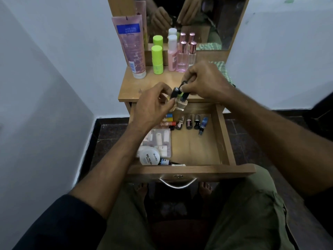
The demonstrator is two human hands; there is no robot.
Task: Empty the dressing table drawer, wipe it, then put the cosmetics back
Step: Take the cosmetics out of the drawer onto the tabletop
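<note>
Holding several small items at once, both hands meet above the back edge of the open drawer point(223, 134). The left hand point(153, 105) pinches a black tube point(174, 92) and a beige bottle point(180, 103) hangs just below its fingers; whether more is tucked in its palm cannot be told. The right hand point(205, 82) grips a second black tube point(183, 87) with a green band, fingers curled round it. The two tubes touch or nearly touch.

Inside the drawer, a row of small bottles point(189, 122) lies along the back, with a blue one point(203, 124) at the right end. Two little vials point(168, 120) with coloured caps lie just left of the row. At the front left sits a clear pack point(160, 139) of white pieces, and a white jar point(149, 157) marked nail polish rests against it. The right part of the drawer floor is bare wood.

On the bench point(137, 87) stand a pink tube point(131, 46), a green stick point(157, 59), a pink bottle point(172, 53) and two clear perfume bottles point(187, 55), all close together before the mirror point(216, 20). A green checked cloth point(223, 69) lies at the right, partly behind the right hand.
</note>
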